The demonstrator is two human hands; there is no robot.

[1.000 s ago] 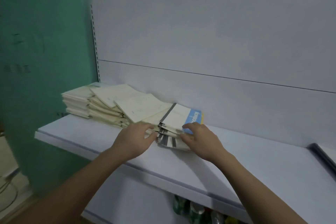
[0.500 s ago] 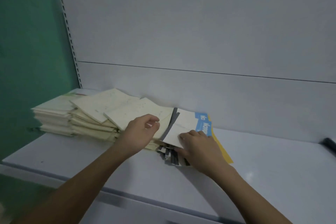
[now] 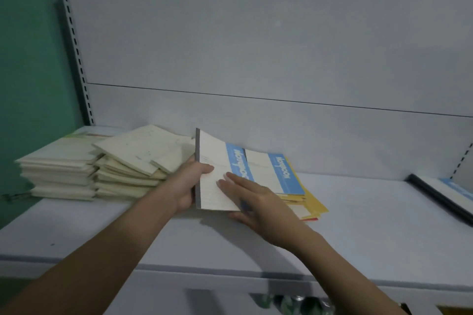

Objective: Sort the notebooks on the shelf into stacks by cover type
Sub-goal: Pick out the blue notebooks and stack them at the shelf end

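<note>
My left hand (image 3: 188, 184) grips the grey spine of a white notebook with a blue band (image 3: 217, 158), tilted up off the shelf. My right hand (image 3: 252, 199) lies on that cover with straight fingers, its thumb under the lower edge. Behind it lies a second white-and-blue notebook (image 3: 279, 174) on top of yellow-covered notebooks (image 3: 314, 202). To the left stand two stacks of cream notebooks: a messy one (image 3: 135, 161) beside my left hand and a neater one (image 3: 58, 169) at the far left.
The white shelf (image 3: 358, 233) runs wide, backed by a white panel. Another blue-and-white notebook with a dark spine (image 3: 445, 197) lies at the far right edge. A green wall stands on the left. Bottles show below the shelf's front edge.
The grey-spined notebook has been lifted out of the pile and tilted up; my left hand moved to its spine. A second blue-banded notebook and yellow covers now show beneath.
</note>
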